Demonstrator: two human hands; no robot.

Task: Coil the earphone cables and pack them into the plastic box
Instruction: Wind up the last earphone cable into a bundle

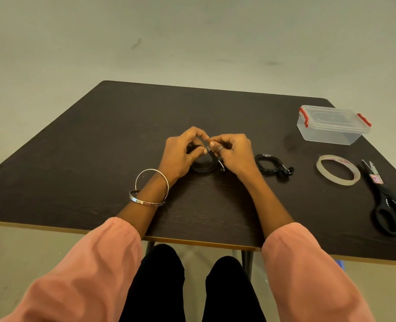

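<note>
My left hand and my right hand meet at the middle of the dark table, both pinching a black earphone cable coiled into a loop; most of the loop lies under my fingers. A second black earphone cable, bundled with its earbuds at the right end, lies on the table just right of my right hand. The clear plastic box with red clips and its lid on stands at the far right of the table.
A roll of clear tape lies right of the bundled cable. Black scissors lie near the table's right edge. Two metal bangles hang on my left wrist. The table's front edge runs just above my knees.
</note>
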